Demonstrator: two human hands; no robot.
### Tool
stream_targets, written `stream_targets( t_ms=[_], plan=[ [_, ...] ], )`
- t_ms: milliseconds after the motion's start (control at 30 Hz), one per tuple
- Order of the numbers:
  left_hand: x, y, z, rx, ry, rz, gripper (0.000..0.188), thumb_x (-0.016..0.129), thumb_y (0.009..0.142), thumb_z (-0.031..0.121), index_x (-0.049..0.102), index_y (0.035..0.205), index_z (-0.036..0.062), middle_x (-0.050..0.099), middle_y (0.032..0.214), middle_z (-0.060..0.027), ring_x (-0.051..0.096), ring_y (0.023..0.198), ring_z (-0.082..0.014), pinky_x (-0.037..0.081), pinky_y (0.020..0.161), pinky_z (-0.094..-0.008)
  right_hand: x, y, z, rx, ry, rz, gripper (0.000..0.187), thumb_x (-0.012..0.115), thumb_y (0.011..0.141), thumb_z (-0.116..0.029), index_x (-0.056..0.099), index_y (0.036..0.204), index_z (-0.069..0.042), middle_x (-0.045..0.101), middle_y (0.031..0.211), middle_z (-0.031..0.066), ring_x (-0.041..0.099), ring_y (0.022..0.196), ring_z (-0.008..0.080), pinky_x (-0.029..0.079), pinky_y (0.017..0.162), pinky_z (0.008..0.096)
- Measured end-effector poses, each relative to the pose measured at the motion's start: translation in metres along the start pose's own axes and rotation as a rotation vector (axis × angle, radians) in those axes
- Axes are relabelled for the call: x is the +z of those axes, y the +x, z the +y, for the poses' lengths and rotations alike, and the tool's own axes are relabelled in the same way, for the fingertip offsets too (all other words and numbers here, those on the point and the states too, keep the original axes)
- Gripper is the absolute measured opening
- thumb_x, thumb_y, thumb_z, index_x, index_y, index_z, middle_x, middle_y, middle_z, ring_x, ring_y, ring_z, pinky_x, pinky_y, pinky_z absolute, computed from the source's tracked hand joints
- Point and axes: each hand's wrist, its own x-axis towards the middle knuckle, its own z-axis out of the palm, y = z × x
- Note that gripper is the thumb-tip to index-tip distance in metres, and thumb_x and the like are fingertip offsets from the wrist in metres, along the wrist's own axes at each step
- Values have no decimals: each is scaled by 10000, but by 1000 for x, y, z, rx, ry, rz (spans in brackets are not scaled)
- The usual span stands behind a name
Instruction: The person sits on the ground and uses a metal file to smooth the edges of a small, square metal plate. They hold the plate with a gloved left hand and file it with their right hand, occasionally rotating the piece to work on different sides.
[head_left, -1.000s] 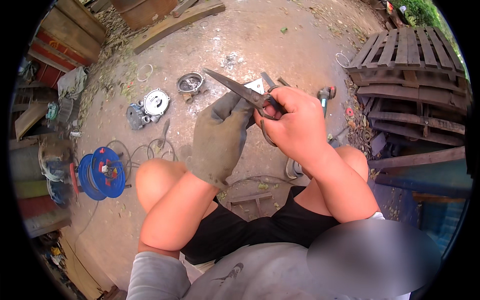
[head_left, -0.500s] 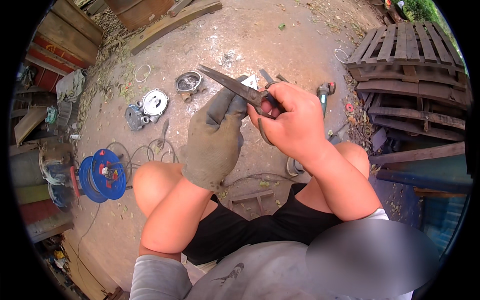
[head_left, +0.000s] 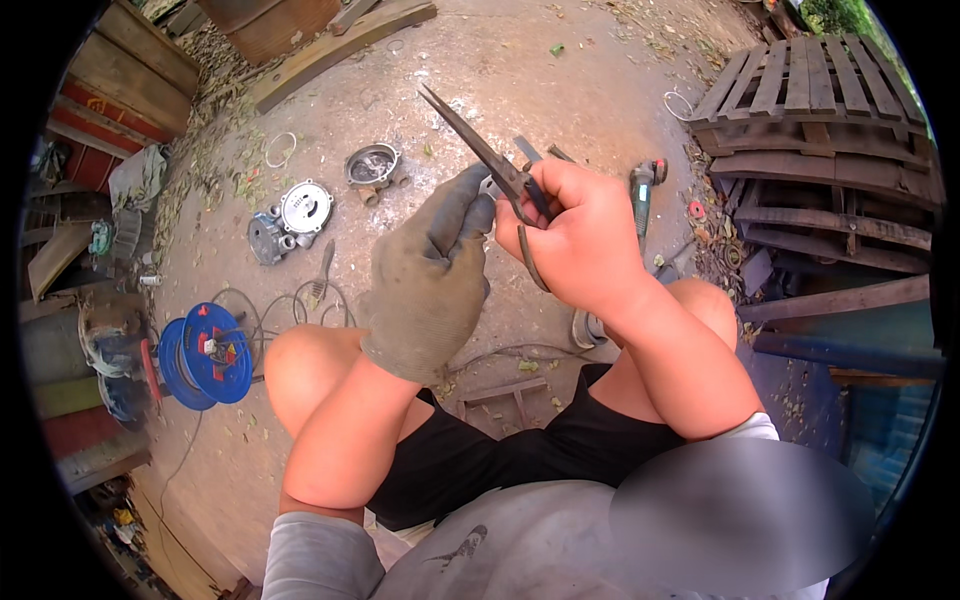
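Observation:
My right hand (head_left: 585,225) is bare and closed around a pair of dark, worn scissors (head_left: 478,145). Their long blades point up and to the left, and one handle loop curves out below my fingers. My left hand (head_left: 425,270) wears a grey-brown work glove with dark fingertips. Its thumb and forefinger pinch a small pale flat piece (head_left: 488,186) right beside the scissors' pivot. Most of that piece is hidden by the glove and blades, so its material is unclear. Both hands are held close together above my knees.
On the concrete lie a round metal housing (head_left: 372,165), a pale round cover (head_left: 306,206), a grey casting (head_left: 268,238) and a brush (head_left: 324,272). A blue cable reel (head_left: 218,350) stands left. An angle grinder (head_left: 643,195) lies right, before stacked wooden pallets (head_left: 810,120).
The scissors have swung more upright, and their blades now look narrower. The pale piece, earlier a larger white corner above the blades, now shows only slightly beside the glove's fingertips.

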Motion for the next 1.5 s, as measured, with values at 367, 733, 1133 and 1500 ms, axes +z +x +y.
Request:
stream_targets(
  t_ms=[367, 733, 1133, 1500],
  plan=[
    [-14, 7, -6, 82, 89, -62, 292, 713, 992, 103, 748, 1272, 29, 719, 843, -241, 729, 681, -293, 531, 641, -410, -11, 8, 10, -410, -58, 37, 192, 828, 726, 22, 689, 846, -31, 597, 726, 39, 572, 569, 130, 465, 540, 283],
    [-4, 10, -26, 466, 257, 179, 414, 795, 823, -59, 748, 1226, 23, 775, 1145, -122, 748, 960, -217, 598, 818, -348, -11, 3, 2, -356, -114, -51, 265, 843, 672, -67, 621, 817, -71, 633, 756, 71, 653, 674, 301, 519, 608, 403],
    [-9, 7, -13, 549, 470, 184, 806, 951, 716, 211, 567, 1401, 33, 643, 1303, -197, 632, 1127, -388, 535, 951, -483, -4, 0, -2, 175, 281, 24, 289, 824, 899, -125, 589, 754, -40, 525, 645, -3, 458, 613, 77, 402, 550, 295],
    [-12, 10, -19, 471, 341, 216, 354, 836, 798, 96, 734, 1137, 70, 712, 1298, -128, 685, 1064, -344, 558, 937, -455, -5, -14, -12, 215, 232, -186, 243, 797, 914, -106, 622, 762, -31, 545, 645, -15, 448, 627, 65, 392, 553, 290]
  ],
)
